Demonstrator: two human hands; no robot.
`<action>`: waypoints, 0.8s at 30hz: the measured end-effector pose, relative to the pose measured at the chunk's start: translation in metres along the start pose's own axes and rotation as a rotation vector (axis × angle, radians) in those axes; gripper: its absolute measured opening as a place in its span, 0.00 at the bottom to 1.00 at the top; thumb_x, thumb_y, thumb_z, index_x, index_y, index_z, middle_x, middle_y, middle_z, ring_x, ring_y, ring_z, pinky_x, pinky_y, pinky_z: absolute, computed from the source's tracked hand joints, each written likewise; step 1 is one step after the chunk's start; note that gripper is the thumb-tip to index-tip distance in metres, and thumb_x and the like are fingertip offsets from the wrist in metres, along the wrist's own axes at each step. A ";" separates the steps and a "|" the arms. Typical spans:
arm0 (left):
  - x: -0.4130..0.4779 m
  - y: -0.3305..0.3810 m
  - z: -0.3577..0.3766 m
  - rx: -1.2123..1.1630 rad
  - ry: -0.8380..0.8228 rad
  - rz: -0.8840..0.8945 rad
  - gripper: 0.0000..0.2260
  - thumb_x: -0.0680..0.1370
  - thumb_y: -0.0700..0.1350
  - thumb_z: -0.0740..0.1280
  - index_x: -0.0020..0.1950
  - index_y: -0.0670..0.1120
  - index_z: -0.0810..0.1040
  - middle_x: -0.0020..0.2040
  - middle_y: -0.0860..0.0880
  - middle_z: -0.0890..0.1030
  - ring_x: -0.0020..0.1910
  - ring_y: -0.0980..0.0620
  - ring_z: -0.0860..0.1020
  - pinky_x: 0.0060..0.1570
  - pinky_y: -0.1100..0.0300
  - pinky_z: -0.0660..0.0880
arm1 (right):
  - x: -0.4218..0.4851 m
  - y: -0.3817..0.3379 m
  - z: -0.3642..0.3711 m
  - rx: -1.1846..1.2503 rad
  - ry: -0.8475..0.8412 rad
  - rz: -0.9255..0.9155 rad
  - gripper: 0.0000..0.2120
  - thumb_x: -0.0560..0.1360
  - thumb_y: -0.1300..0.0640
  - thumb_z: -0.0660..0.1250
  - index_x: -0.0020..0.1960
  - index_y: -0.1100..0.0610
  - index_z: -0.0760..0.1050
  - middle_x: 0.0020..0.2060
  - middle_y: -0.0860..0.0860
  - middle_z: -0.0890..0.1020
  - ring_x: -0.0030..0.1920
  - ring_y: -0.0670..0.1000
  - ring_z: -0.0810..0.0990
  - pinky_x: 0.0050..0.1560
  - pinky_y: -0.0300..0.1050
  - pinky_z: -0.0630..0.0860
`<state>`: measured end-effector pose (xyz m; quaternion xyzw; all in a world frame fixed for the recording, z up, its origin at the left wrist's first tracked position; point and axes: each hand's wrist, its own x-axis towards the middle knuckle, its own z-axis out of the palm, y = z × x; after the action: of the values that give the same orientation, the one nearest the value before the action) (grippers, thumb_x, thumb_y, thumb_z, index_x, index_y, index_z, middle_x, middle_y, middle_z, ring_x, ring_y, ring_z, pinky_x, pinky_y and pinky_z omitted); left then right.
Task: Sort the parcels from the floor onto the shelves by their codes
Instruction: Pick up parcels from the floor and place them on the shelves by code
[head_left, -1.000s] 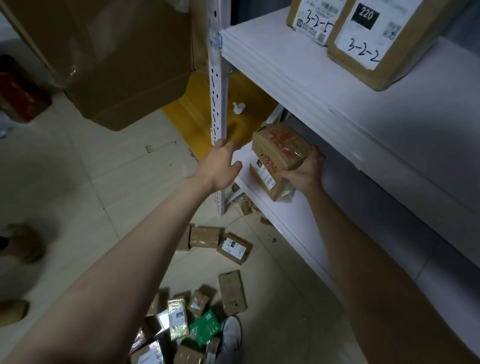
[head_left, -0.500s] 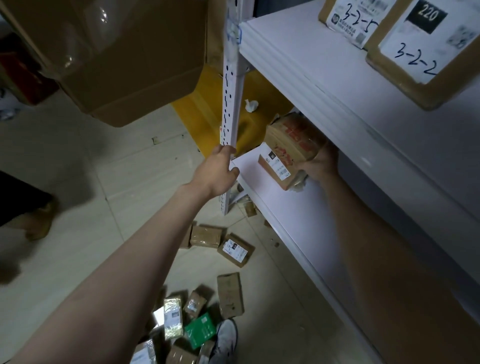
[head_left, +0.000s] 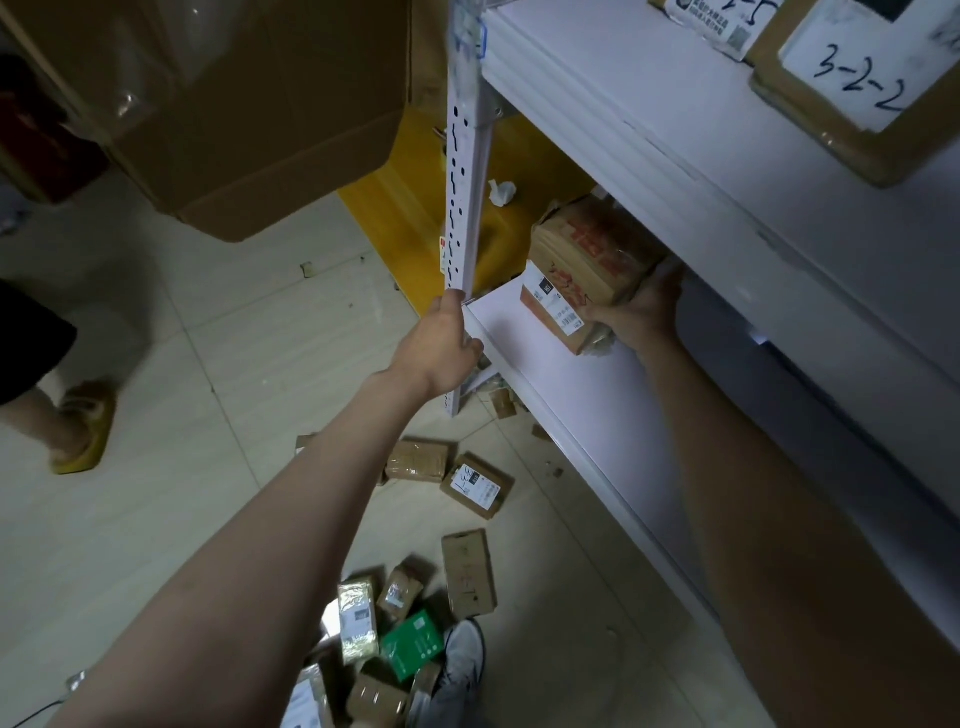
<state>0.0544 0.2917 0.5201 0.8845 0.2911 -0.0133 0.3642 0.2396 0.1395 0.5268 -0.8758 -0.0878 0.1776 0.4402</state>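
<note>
My right hand (head_left: 641, 309) holds a brown cardboard parcel (head_left: 582, 260) with red print and a white label, tilted over the left end of the lower white shelf (head_left: 566, 395), partly under the shelf above. My left hand (head_left: 441, 345) grips the white perforated shelf upright (head_left: 465, 208) at the lower shelf's corner. On the upper shelf (head_left: 727, 156) stand a box marked 3-2-2 (head_left: 857, 78) and another labelled box (head_left: 717, 21). Several small parcels (head_left: 415, 608) lie scattered on the tiled floor below, one marked 3-1 (head_left: 477, 484).
A large cardboard box (head_left: 249, 104) hangs over the floor at top left, with a yellow surface (head_left: 415, 218) behind the upright. Another person's leg and yellow sandal (head_left: 78, 431) stand at the left. My grey shoe (head_left: 465, 654) is among the floor parcels.
My right hand has pushed the parcel deeper onto the lower shelf, under the upper one. My left hand stays on the upright. The other person's foot has stepped into view at the left.
</note>
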 end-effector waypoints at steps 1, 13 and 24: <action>-0.003 -0.001 0.001 -0.004 -0.003 0.001 0.26 0.80 0.44 0.64 0.75 0.42 0.59 0.72 0.40 0.68 0.61 0.41 0.74 0.56 0.51 0.74 | -0.005 0.002 0.004 0.058 0.025 0.026 0.50 0.65 0.64 0.81 0.77 0.59 0.54 0.74 0.57 0.64 0.74 0.56 0.65 0.74 0.56 0.64; -0.056 -0.037 0.033 -0.001 -0.091 -0.055 0.26 0.80 0.44 0.65 0.74 0.39 0.61 0.70 0.39 0.69 0.63 0.40 0.73 0.61 0.48 0.72 | -0.084 0.054 0.058 0.009 0.191 0.107 0.59 0.58 0.48 0.84 0.77 0.58 0.52 0.71 0.58 0.63 0.70 0.56 0.67 0.66 0.49 0.72; -0.154 -0.132 0.054 0.003 -0.110 -0.273 0.19 0.78 0.41 0.64 0.69 0.41 0.72 0.65 0.40 0.75 0.63 0.41 0.74 0.60 0.56 0.69 | -0.182 0.095 0.143 -0.110 -0.034 0.000 0.53 0.63 0.49 0.81 0.78 0.58 0.54 0.74 0.58 0.60 0.74 0.59 0.62 0.70 0.56 0.68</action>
<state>-0.1326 0.2530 0.4328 0.8352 0.3884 -0.1116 0.3731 0.0158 0.1314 0.4145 -0.8955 -0.1048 0.1875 0.3898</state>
